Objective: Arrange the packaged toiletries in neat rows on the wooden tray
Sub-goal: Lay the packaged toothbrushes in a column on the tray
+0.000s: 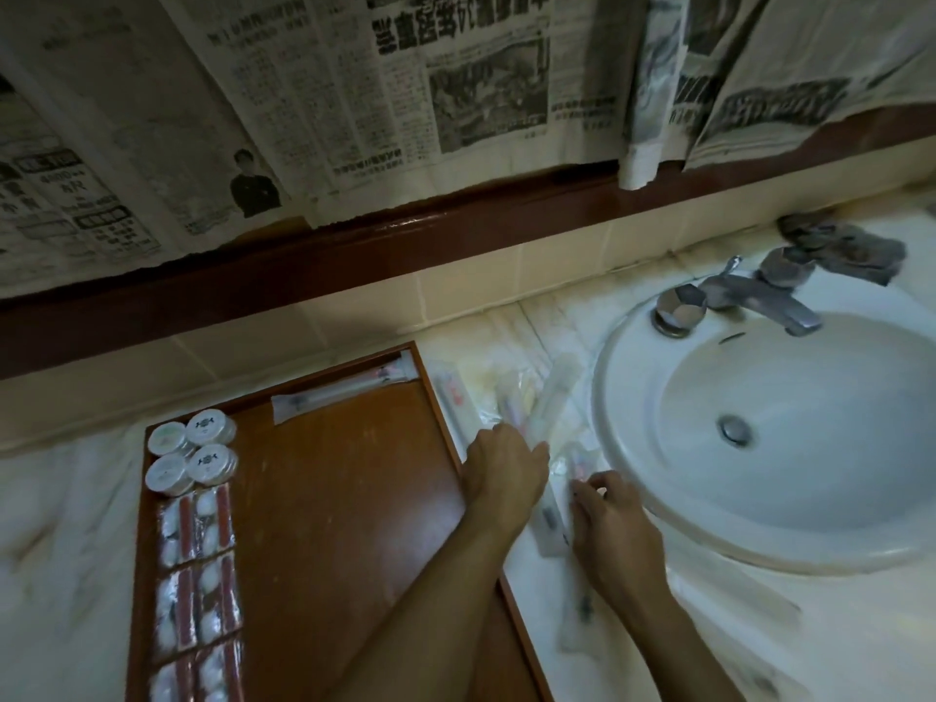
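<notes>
A wooden tray lies on the counter. Round white containers and rows of cotton packets line its left side, and two long packets lie along its far edge. A loose pile of clear toothbrush packets sits between the tray and the sink. My left hand reaches over the tray's right rim and grips a long clear packet. My right hand pinches the end of another packet beside it.
A white sink with a metal tap fills the right side. A dark cloth lies behind the tap. Newspaper covers the wall above a brown ledge. More packets lie by my right wrist.
</notes>
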